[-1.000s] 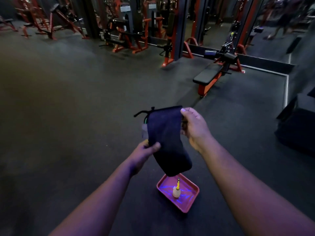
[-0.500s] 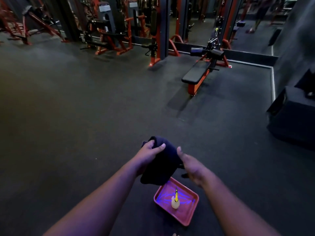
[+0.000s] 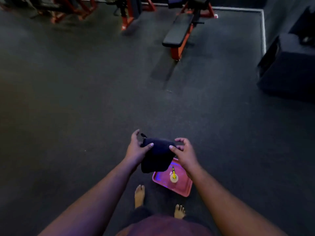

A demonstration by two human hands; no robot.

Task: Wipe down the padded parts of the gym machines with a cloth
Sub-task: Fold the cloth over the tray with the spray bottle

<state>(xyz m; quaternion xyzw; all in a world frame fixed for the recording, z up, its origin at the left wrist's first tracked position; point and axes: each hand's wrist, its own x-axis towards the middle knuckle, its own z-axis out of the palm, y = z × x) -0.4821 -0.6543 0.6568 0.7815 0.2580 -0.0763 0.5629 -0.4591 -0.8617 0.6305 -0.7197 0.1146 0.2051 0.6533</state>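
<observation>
No text, label, brand, number or sign can be read anywhere in the view; the picture is dim and blurred, and nothing shows lettering.
</observation>
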